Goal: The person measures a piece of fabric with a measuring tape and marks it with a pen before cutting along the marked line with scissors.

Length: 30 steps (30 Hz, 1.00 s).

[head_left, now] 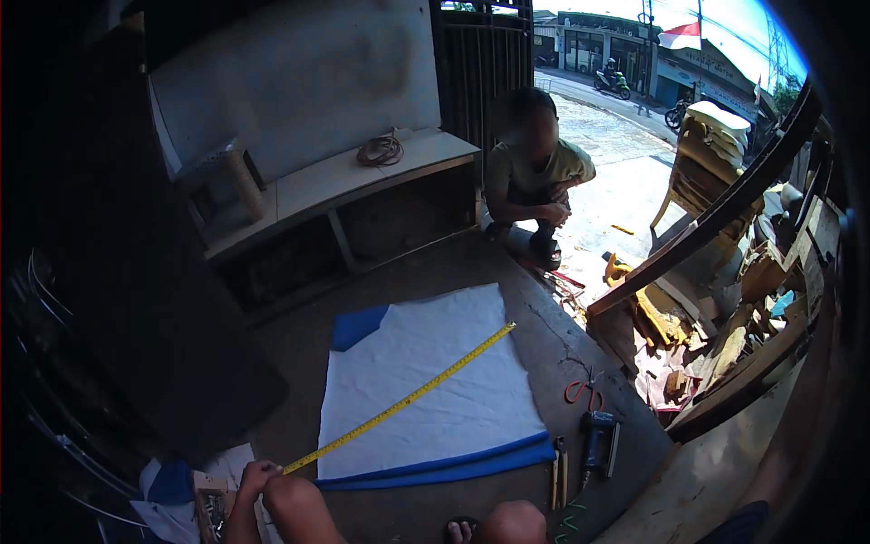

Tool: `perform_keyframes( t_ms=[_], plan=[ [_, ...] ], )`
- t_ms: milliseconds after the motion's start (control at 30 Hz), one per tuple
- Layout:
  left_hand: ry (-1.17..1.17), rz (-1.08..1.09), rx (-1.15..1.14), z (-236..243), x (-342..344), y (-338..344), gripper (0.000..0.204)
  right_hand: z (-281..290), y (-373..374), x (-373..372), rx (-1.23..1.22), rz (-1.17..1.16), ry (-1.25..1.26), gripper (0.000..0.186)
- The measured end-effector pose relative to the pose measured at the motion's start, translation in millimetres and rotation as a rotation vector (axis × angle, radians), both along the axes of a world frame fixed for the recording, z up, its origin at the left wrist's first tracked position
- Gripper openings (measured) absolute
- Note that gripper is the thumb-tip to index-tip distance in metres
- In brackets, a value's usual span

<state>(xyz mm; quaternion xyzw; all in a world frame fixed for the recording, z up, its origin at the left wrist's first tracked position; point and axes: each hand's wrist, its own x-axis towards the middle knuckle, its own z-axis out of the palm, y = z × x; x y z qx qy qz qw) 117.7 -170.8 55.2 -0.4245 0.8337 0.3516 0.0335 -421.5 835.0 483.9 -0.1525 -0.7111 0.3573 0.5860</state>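
My left hand (pixel 260 473), beside my bent left knee at the bottom, is closed on the near end of a yellow tape measure (pixel 399 403). The extended blade runs diagonally up to the right across a white cloth (pixel 408 354) lying on the concrete floor, with blue fabric (pixel 358 326) showing at its upper left corner and along its near edge. Right of the cloth lie red-handled scissors (pixel 580 394), a blue-black air tool (pixel 598 444) with a green coiled hose, and slim hand tools (pixel 559 471). My right hand is not in view.
A person (pixel 535 181) squats by the doorway. A low white-topped bench (pixel 317 186) with coiled cord (pixel 381 151) lines the back. Scrap wood and foam (pixel 662 308), stacked cushions on a chair (pixel 707 145) and a leaning beam (pixel 689 227) crowd the right. A box of fittings (pixel 213 508) sits lower left.
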Motion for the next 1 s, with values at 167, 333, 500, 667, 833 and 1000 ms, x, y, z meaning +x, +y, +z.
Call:
perform_keyframes(
  t_ms=[167,333,500,667,833,1000],
  plan=[
    [0.063,-0.029,0.138,-37,11,-31,0.024,-98,-225,7,-0.459,0.932,0.084,0.035],
    [0.108,-0.106,0.343,-46,-13,-61,0.02,-164,-387,75,-0.811,0.923,-0.069,0.038],
    [0.115,-0.314,0.291,-57,-28,-82,0.02,-185,-453,150,-0.858,0.86,-0.136,0.031],
    [0.092,-0.387,0.212,-87,-11,-121,0.025,-203,-520,202,-0.836,0.849,-0.191,0.039],
    [0.073,-0.352,0.239,-117,-11,-113,0.028,-251,-546,232,-0.577,0.725,-0.304,0.043],
    [0.042,-0.311,0.257,-141,-16,-85,0.029,-433,-570,258,-0.013,0.716,-1.062,0.036]
  ],
)
